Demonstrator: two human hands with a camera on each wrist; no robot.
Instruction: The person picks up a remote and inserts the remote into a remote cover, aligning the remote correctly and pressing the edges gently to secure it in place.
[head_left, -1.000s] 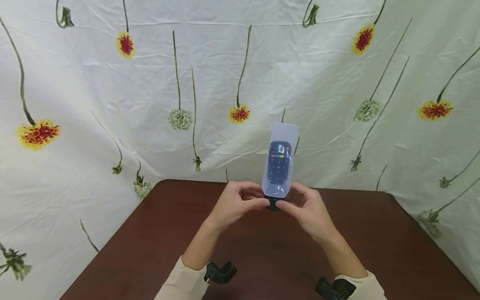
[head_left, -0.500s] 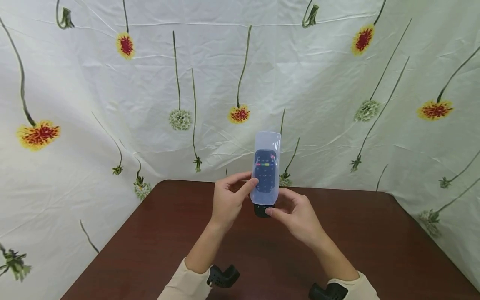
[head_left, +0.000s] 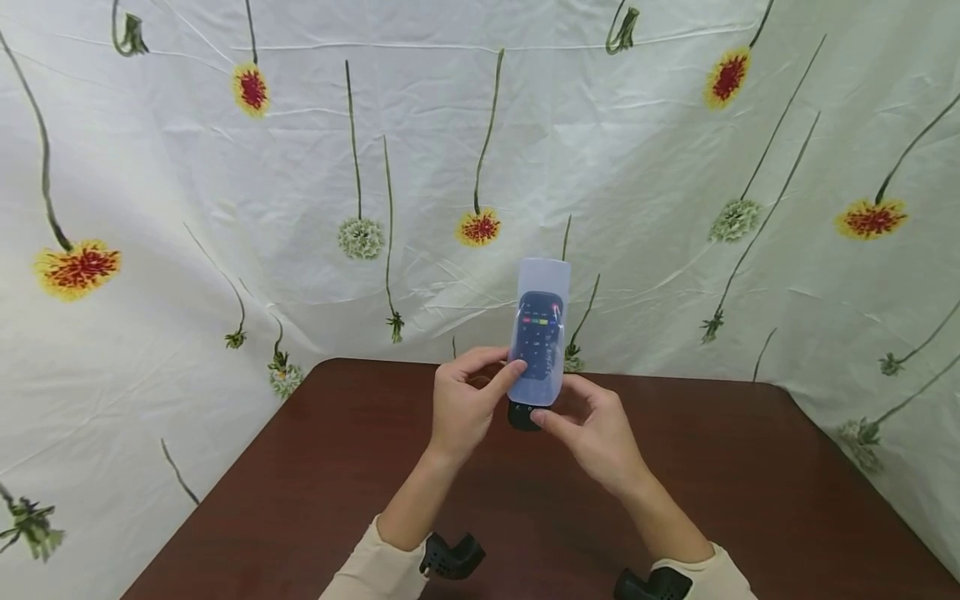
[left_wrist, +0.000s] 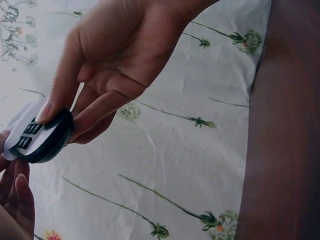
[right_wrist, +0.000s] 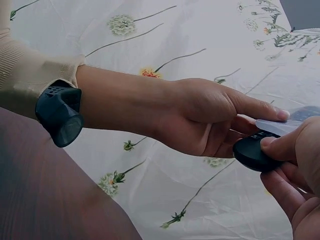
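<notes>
A dark remote control (head_left: 537,346) with coloured buttons stands tilted up inside a translucent plastic sleeve (head_left: 544,273). Its black lower end sticks out of the sleeve's open bottom. My left hand (head_left: 463,408) pinches the sleeve's left edge, thumb in front. My right hand (head_left: 600,433) grips the bare end of the remote, its thumb across the front. Close up in the left wrist view, the right hand (left_wrist: 120,55) has its thumb beside the keys. The right wrist view shows the left hand (right_wrist: 205,112) at the sleeve and the remote's rounded black end (right_wrist: 252,154).
A dark red-brown table (head_left: 360,450) spreads below both hands. Behind it hangs a white cloth (head_left: 645,167) printed with flowers. Black wrist cameras sit at both cuffs, the left cuff's camera (head_left: 452,557) and the right cuff's camera (head_left: 654,585).
The remote and sleeve have moved left and slightly down. My left hand has shifted from the remote's bottom end up to the sleeve's side; my right hand has kept the bottom end.
</notes>
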